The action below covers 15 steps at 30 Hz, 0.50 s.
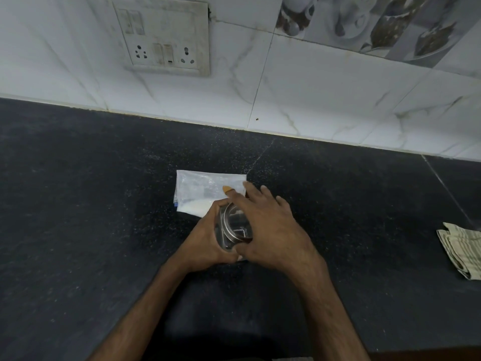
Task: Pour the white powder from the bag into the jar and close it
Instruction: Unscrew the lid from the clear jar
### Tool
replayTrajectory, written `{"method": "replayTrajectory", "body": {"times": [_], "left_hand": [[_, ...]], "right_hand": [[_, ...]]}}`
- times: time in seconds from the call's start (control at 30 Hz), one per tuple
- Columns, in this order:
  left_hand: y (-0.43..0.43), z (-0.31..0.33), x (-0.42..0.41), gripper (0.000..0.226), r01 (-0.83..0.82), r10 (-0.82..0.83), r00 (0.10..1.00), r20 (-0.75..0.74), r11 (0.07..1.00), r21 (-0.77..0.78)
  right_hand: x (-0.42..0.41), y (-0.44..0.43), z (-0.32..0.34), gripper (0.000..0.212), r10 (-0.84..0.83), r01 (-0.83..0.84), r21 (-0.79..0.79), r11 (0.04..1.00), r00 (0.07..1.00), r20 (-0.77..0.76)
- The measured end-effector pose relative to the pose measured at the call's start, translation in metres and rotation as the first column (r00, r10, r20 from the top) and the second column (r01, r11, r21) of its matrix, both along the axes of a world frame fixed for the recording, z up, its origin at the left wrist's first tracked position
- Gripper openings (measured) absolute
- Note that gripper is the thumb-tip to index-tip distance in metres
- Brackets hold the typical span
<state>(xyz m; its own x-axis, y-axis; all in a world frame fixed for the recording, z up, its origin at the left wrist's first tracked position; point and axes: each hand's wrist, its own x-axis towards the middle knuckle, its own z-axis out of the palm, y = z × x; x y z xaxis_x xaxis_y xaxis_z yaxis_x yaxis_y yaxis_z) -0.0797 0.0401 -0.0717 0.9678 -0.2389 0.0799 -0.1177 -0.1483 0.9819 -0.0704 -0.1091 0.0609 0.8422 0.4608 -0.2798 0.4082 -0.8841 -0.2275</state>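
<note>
On dark counter [78,204], left hand [205,241] gripping jar [234,227], right hand [268,225] on lid

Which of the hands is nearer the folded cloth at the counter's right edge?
Right. The right hand sits over the jar, on the side toward the folded cloth; the left hand grips the jar's far side, farther from it.

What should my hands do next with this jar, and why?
Probably twist the lid off. The left hand wraps the jar and the right hand spreads over its top, so it looks capped, while the bag lies flat behind on the counter with white powder inside. Pouring needs an open mouth first.
</note>
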Motion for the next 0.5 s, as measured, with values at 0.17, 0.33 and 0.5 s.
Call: {"method": "replayTrajectory", "body": {"times": [0.17, 0.33, 0.5], "left_hand": [[0.001, 0.0, 0.0, 0.105, 0.001, -0.002, 1.0, -0.017, 1.0, -0.018], [-0.001, 0.004, -0.001, 0.101, -0.011, 0.011, 1.0, -0.011, 1.0, -0.005], [-0.001, 0.005, -0.001, 0.105, -0.011, 0.011, 1.0, 0.004, 1.0, 0.011]], "right_hand": [[-0.002, -0.001, -0.003, 0.098, -0.044, 0.039, 0.055, 0.998, 0.995, 0.094], [0.006, 0.0, 0.002, 0.088, 0.132, -0.135, 0.064, 0.989, 0.99, 0.049], [0.014, -0.008, 0.01, 0.093, 0.199, -0.204, 0.105, 0.973, 0.978, 0.059]]}}
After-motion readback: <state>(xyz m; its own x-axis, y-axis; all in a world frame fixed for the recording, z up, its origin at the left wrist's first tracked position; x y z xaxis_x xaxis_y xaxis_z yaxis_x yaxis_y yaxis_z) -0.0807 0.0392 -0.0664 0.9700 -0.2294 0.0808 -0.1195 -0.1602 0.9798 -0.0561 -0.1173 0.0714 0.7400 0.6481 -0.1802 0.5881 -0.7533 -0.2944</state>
